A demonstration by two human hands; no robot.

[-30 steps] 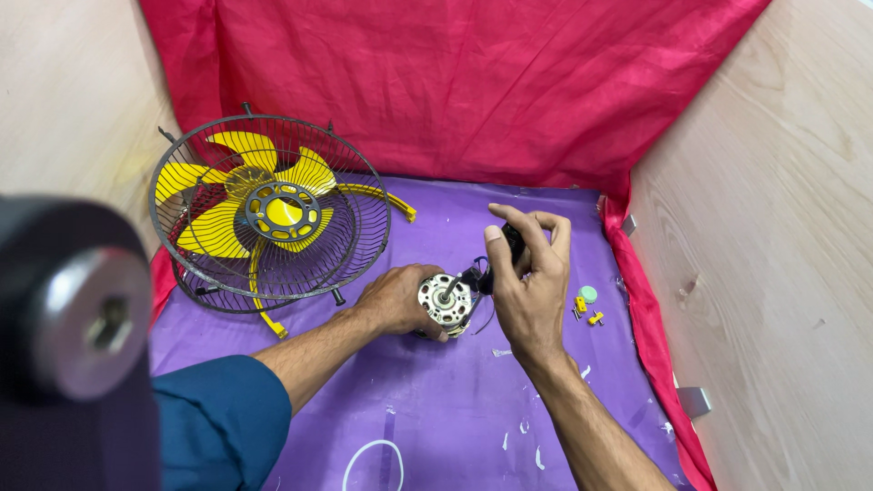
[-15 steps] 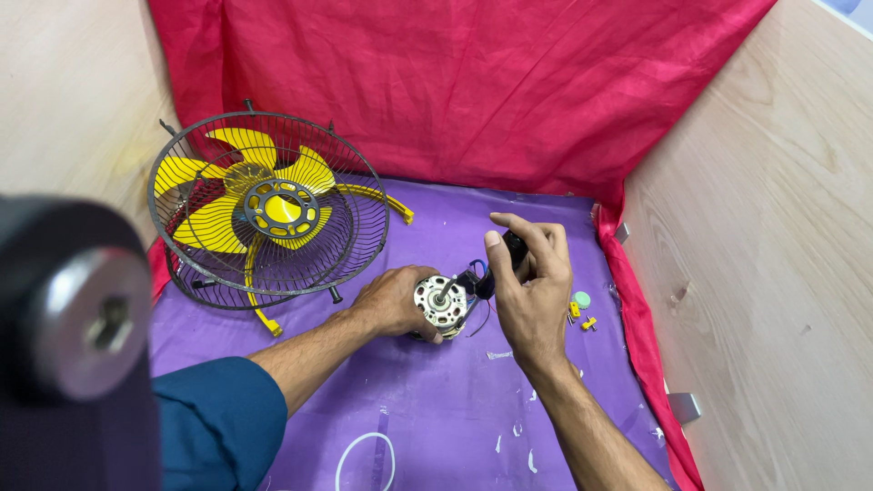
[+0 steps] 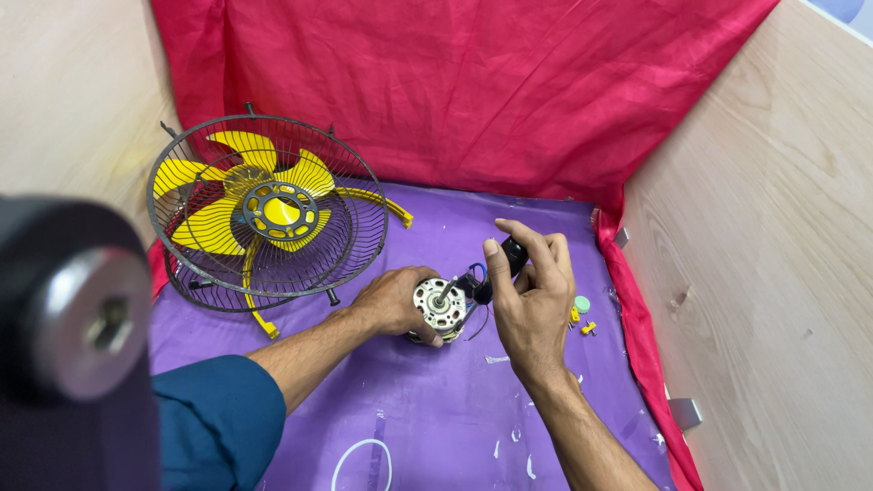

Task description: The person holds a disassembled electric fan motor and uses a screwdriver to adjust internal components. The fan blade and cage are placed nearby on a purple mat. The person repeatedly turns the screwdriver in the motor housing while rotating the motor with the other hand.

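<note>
left hand (image 3: 393,300) grips the fan motor (image 3: 439,307), right hand (image 3: 532,295) closed round a black screwdriver (image 3: 498,269)

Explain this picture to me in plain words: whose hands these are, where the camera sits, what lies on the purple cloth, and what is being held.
The camera is worn on a person's head and looks down at that person's own two bare hands; no machine is at work. The dark blurred shape at the lower left is something very close to the lens, too blurred to name.

The surface is a purple cloth with a red cloth hung behind it and wooden walls on the sides.

The left hand grips a small round metal motor with its shaft pointing up. The right hand holds a black-handled tool with its tip at the motor.

At the back left a yellow fan in a black wire cage stands tilted. A few small yellow and green parts lie beside the right hand.
</note>
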